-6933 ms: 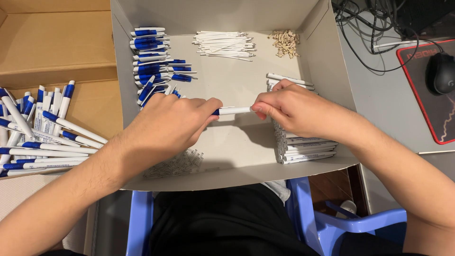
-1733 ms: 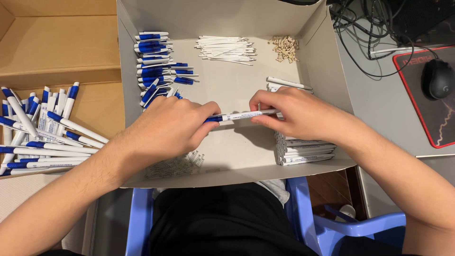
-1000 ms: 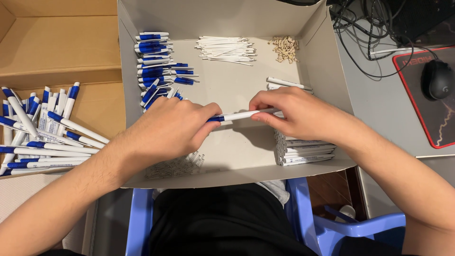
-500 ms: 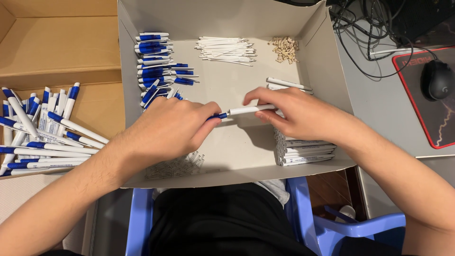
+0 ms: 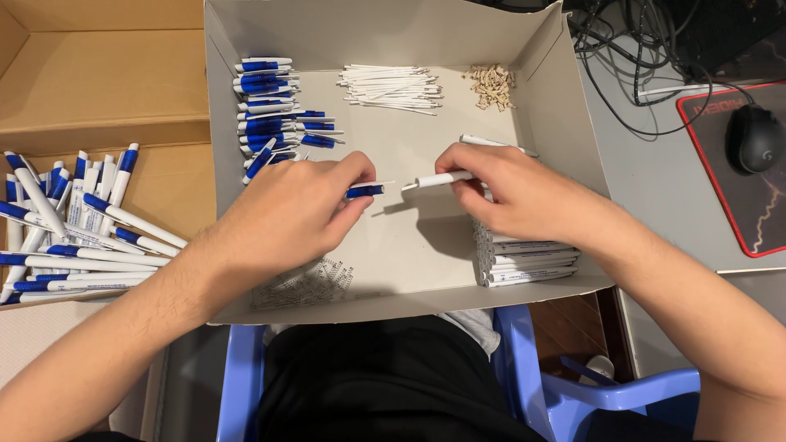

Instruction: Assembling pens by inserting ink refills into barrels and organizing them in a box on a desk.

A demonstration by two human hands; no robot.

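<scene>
My left hand (image 5: 282,217) grips a blue pen half (image 5: 364,191) with a thin refill tip sticking out toward the right. My right hand (image 5: 516,192) holds a white pen barrel (image 5: 438,179), its open end a small gap away from the blue piece. Both hands hover over the middle of a shallow white cardboard box (image 5: 409,290). Inside the box lie a pile of blue pen halves (image 5: 266,110) at the back left, a bundle of white refills (image 5: 393,86) at the back middle, small tan springs (image 5: 491,84) at the back right, and stacked white barrels (image 5: 524,258) under my right wrist.
Several finished blue-and-white pens (image 5: 70,221) lie in a brown cardboard box (image 5: 106,82) to the left. A black mouse (image 5: 753,137) on a red-edged pad and tangled cables (image 5: 647,49) sit to the right. A blue plastic chair (image 5: 565,385) is below.
The blue half and the white barrel were joined in line between my hands; now they are pulled apart with a small gap. My hands stayed over the box's middle.
</scene>
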